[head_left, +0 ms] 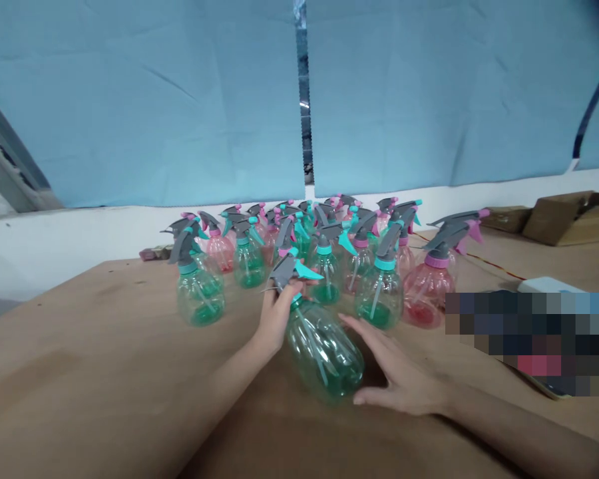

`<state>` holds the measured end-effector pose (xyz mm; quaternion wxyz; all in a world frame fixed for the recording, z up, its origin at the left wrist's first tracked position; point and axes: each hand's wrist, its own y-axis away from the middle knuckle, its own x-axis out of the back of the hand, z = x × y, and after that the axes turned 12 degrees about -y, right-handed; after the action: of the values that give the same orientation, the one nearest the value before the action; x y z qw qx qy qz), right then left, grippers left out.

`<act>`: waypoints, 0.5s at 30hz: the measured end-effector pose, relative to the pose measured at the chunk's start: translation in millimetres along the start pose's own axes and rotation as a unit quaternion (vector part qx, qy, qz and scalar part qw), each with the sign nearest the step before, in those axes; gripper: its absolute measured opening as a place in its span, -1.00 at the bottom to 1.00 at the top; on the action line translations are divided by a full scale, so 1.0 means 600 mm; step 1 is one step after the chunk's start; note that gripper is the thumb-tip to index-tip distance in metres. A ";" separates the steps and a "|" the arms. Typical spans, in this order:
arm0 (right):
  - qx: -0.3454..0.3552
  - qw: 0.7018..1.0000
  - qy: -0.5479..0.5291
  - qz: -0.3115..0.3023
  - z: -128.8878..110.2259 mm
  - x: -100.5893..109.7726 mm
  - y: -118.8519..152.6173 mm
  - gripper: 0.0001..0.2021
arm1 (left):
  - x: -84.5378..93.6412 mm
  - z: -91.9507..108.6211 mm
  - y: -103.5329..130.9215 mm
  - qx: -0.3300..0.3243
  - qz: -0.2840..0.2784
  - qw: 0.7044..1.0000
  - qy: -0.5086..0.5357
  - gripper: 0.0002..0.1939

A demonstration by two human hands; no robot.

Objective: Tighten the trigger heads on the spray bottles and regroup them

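A clear green spray bottle (324, 349) with a grey and turquoise trigger head hangs tilted in front of me, its base toward the lower right. My left hand (278, 316) is closed around its neck, just below the trigger head. Beside the bottle's base, my right hand (399, 372) is open, thumb and fingers apart; whether it touches the plastic I cannot tell. Behind stand several more spray bottles, among them a green one (379, 299) with a turquoise collar, a pink one (429, 289) at the right and another green one (199, 296) at the left.
The bottles stand close together on a wooden table (104, 359). At the right are an open cardboard box (569, 219), a white device (554, 286) with a thin cable, and a blurred-out dark object (539, 339). A blue sheet (180, 100) covers the wall behind.
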<state>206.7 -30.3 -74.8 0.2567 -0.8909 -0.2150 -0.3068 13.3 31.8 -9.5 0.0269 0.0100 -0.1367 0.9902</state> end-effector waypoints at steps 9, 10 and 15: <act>0.005 1.000 -0.010 0.010 0.001 -0.006 0.005 -0.06 | -0.020 0.003 0.000 -0.015 -0.109 0.992 0.056 -0.64; 0.008 1.000 -0.009 0.011 0.002 -0.006 0.005 -0.06 | -0.019 0.003 0.000 -0.018 -0.117 0.991 0.059 -0.64; 0.012 1.000 -0.006 0.004 0.003 -0.004 0.006 -0.06 | -0.017 0.007 0.000 -0.020 -0.117 0.993 0.024 -0.72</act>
<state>207.7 -32.2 -78.7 0.2673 -0.8906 -0.2168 -0.2974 23.8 30.4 -5.7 0.1457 0.0019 -0.1536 0.9773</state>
